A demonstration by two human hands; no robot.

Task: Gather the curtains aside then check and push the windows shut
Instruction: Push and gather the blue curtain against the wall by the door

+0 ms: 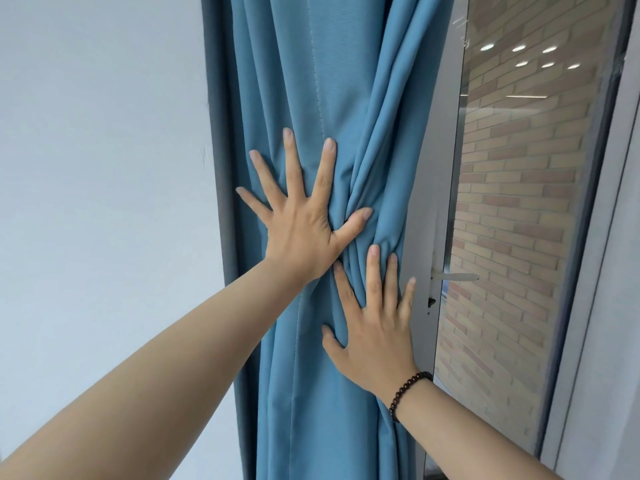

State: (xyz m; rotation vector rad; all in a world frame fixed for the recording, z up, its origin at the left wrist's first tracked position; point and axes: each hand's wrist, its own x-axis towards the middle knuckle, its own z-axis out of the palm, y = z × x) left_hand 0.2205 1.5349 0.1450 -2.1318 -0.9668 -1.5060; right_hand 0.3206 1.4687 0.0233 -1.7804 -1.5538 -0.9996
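A blue curtain (311, 81) hangs bunched in folds against the left side of the window. My left hand (301, 220) lies flat on it with fingers spread wide, the thumb pressing into a knot of folds. Just below and to the right, my right hand (374, 323) also presses flat on the fabric, fingers apart, its little finger touching the grey window frame (436, 202). The window pane (519, 202) is uncovered to the right, with a pale handle (453, 277) on the frame beside my right hand.
A plain white wall (104, 168) fills the left. A dark grey strip (216, 150) runs along the curtain's left edge. A brick wall shows through the glass. Another grey frame post (616, 237) stands at the far right.
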